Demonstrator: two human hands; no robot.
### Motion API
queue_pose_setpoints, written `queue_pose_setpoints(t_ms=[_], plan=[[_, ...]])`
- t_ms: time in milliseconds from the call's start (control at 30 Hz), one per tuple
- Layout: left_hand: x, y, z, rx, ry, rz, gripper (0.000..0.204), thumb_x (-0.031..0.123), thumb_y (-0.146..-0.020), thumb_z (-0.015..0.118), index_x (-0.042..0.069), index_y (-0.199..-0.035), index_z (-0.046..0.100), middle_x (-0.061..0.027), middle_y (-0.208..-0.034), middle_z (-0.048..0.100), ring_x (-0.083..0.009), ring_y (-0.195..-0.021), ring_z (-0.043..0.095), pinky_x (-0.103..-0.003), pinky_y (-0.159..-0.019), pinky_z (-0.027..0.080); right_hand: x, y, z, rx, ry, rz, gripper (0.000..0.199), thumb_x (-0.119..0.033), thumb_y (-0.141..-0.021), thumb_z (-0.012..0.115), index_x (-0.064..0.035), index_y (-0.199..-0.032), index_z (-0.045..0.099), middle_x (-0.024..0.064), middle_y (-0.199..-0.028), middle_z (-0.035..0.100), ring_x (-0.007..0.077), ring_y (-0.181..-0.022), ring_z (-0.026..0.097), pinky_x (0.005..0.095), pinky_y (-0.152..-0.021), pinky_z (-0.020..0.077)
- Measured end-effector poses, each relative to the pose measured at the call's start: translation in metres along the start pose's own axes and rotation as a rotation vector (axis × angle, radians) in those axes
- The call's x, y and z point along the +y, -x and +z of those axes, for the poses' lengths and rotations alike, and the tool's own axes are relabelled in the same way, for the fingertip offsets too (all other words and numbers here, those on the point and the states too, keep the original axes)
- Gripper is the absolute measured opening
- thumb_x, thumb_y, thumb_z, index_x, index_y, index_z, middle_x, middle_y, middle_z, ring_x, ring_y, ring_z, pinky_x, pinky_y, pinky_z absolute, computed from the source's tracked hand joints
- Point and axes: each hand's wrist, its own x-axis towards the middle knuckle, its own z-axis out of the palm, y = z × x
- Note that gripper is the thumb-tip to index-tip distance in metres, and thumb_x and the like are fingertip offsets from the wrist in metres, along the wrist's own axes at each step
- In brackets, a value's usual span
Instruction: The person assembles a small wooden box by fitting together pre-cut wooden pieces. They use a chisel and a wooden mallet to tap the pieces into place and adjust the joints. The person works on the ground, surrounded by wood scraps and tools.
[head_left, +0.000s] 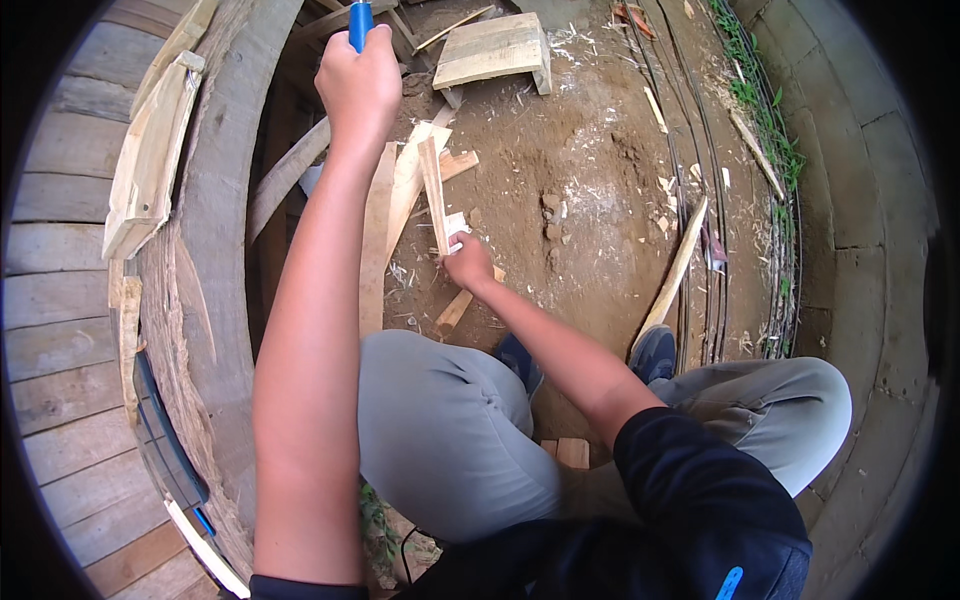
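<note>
My left hand (360,85) is raised at the upper left, its fingers wrapped round the blue handle (360,25) of a tool. The tool's working end lies beyond the picture's top edge. Lower down and closer to the middle, my right hand (467,263) grips the near end of a narrow wooden strip (434,190). That strip stands tilted, its far end pointing up and left. A pale piece (456,224) shows beside the right fingers; I cannot make out what it is. Under the right hand lies a short wooden stick (458,308).
A low wooden stool (492,50) stands on the dirt ground at the back. Longer boards (376,240) lean left of the strip, beside a thick timber beam (228,150). Black cables (690,120) run along the right, near a block wall (850,180). Wood shavings litter the ground.
</note>
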Motion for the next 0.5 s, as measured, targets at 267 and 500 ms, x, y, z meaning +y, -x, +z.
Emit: queue_pose_setpoints(t_ms=[267,500], plan=[[0.006,0.011,-0.006,-0.005,-0.081,0.149,0.033,0.031,-0.094,0.058,-0.002,-0.091,0.061,-0.0184,-0.082,0.064,-0.0282,-0.081,0.064,-0.042,-0.077,0.049,0.029,-0.028,-0.014,0.055,0.152,-0.056,0.029,-0.018,-0.083,0.077,-0.0111,-0.11,0.073,0.0208,-0.101,0.074,0.0371,-0.098,0.072,0.0442,-0.087,0.0563],[-0.003,0.005,0.003,-0.019,-0.043,0.13,0.036,0.031,-0.094,0.06,-0.005,-0.091,0.064,-0.0204,-0.079,0.065,-0.0272,-0.078,0.065,-0.043,-0.074,0.048,0.049,-0.028,-0.02,-0.065,0.517,-0.128,0.028,-0.009,-0.086,0.065,-0.0068,-0.112,0.072,0.0216,-0.111,0.071,0.0353,-0.108,0.068,0.0456,-0.092,0.0541]])
